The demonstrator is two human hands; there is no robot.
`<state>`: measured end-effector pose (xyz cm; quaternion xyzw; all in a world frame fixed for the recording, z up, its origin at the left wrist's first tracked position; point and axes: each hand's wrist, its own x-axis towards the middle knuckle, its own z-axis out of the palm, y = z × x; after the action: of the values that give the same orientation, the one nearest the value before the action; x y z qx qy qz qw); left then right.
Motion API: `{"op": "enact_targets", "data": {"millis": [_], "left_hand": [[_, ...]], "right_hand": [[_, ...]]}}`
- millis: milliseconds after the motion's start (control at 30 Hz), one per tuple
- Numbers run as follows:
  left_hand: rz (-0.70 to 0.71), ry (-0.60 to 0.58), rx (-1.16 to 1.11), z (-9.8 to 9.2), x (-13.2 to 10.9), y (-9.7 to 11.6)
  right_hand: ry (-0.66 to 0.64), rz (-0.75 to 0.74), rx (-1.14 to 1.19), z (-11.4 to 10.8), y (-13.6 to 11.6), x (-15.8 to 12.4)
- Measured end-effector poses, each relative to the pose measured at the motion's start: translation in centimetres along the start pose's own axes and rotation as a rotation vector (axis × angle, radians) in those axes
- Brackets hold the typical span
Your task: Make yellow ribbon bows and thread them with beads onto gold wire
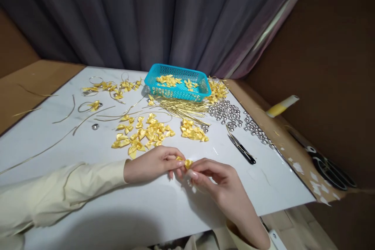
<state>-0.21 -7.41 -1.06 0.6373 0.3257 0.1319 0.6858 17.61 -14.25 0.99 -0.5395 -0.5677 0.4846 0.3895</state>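
Note:
My left hand [159,164] pinches a small yellow ribbon bow [188,163] between thumb and fingers, above the white table sheet [117,211]. From the right, my right hand [215,181] closes its thumb and index finger at the same bow. Something pale and small hangs below the fingertips, too blurred to make out. Just beyond my hands lie a loose spread of yellow bows [146,134] and a smaller pile of bows [193,131].
Behind stands a blue basket [178,95] holding yellow pieces. Gold wires [181,108] and silver beads [225,113] lie before it. Black snips [241,149], large scissors [328,168] and a yellow-handled tool [281,106] are at the right. Finished-looking bow loops [109,86] lie back left.

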Motion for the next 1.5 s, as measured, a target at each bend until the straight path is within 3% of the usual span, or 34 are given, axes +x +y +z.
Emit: {"op": "enact_targets", "data": {"millis": [67, 300, 633, 900, 1500], "left_hand": [[0.011, -0.004, -0.007, 0.1, 0.0, -0.1], [-0.037, -0.004, -0.073, 0.2, 0.1, 0.2], [-0.127, 0.135, -0.186, 0.3, 0.0, 0.2], [-0.145, 0.183, -0.145, 0.3, -0.1, 0.8], [-0.13, 0.148, -0.151, 0.2, -0.1, 0.6]], "right_hand": [[-0.032, 0.026, 0.059, 0.5, 0.2, 0.1], [0.074, 0.089, 0.042, 0.5, 1.0, 0.2], [-0.073, 0.12, -0.178, 0.5, 1.8, -1.4], [-0.031, 0.067, -0.182, 0.8, 1.7, -1.6], [-0.03, 0.065, -0.22, 1.1, 1.8, -1.3]]}}
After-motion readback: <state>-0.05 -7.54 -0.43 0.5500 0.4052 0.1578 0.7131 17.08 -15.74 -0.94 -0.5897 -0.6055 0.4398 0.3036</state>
